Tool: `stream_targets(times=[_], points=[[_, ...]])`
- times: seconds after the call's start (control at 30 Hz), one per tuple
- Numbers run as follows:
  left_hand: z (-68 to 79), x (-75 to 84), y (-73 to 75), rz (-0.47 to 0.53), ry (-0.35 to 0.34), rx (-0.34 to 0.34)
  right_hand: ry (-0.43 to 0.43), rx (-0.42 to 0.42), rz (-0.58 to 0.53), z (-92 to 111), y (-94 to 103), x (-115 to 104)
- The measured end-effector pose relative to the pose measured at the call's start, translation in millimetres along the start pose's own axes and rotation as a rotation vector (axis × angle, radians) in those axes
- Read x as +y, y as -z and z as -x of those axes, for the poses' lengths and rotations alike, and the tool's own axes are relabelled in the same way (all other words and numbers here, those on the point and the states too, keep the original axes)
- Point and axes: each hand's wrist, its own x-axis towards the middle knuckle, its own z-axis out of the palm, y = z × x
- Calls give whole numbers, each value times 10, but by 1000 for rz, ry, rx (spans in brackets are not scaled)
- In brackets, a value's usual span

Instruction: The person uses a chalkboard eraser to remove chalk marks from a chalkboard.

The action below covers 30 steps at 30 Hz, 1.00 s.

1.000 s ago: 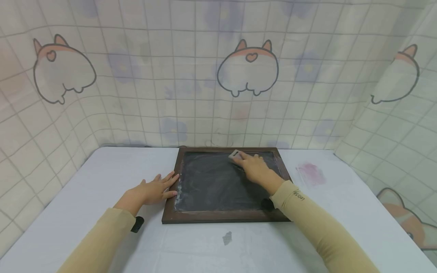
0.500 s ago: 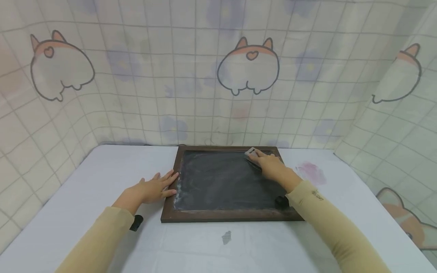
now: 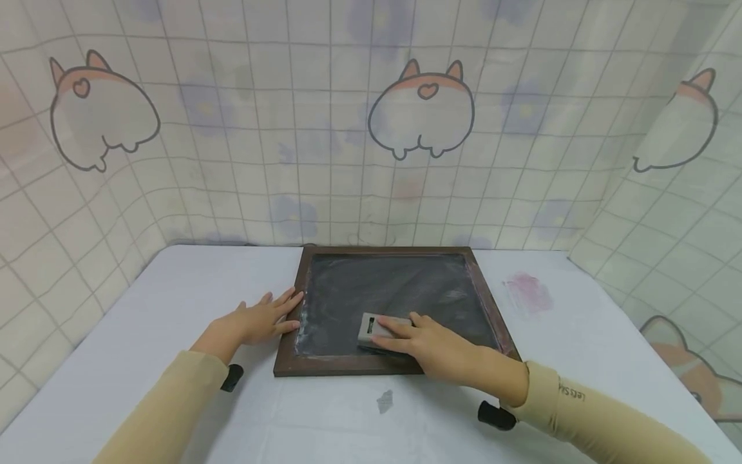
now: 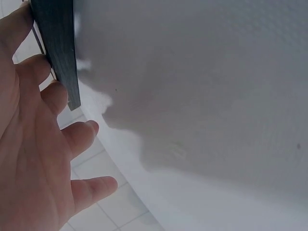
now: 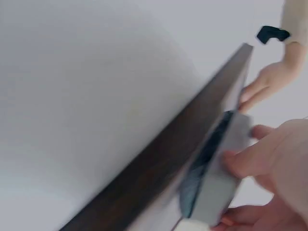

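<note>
A chalkboard (image 3: 400, 283) in a dark brown wooden frame lies flat, its black surface smeared with chalk haze. My right hand (image 3: 446, 348) grips a grey chalkboard eraser (image 3: 368, 328) near the front edge of the board. In the right wrist view the eraser (image 5: 219, 187) shows a dark felt underside, with thumb and fingers around its grey body. My left hand (image 3: 249, 323) rests with spread, straight fingers on the left side of the frame. In the left wrist view those fingers lie at the frame's edge (image 4: 57, 53).
The board lies on a white-covered table (image 3: 324, 419), up against a tiled-pattern curtain (image 3: 336, 180) with cartoon animals. A pink smudge (image 3: 529, 293) marks the cover on the right, and a grey patch (image 3: 385, 402) lies in front of the board.
The right hand first slid right along the board's far part, then swept the eraser toward the near edge and left. The left hand stayed on the frame.
</note>
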Motion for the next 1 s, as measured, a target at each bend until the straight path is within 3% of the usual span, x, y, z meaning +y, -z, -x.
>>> stream_targets(times=[0.3, 0.47, 0.67, 0.87, 1.0], points=[[9, 14, 8, 12, -1, 2, -39, 41, -12, 31, -44, 188], [5, 10, -3, 14, 4, 6, -163, 49, -48, 102, -48, 488], [-11, 4, -12, -2, 9, 9, -307, 37, -13, 208, -18, 825], [-18, -4, -21, -12, 16, 11, -392, 72, -3, 213, -14, 1046], [-16, -1, -12, -13, 20, 7, -437, 40, -31, 190, 8, 1123]])
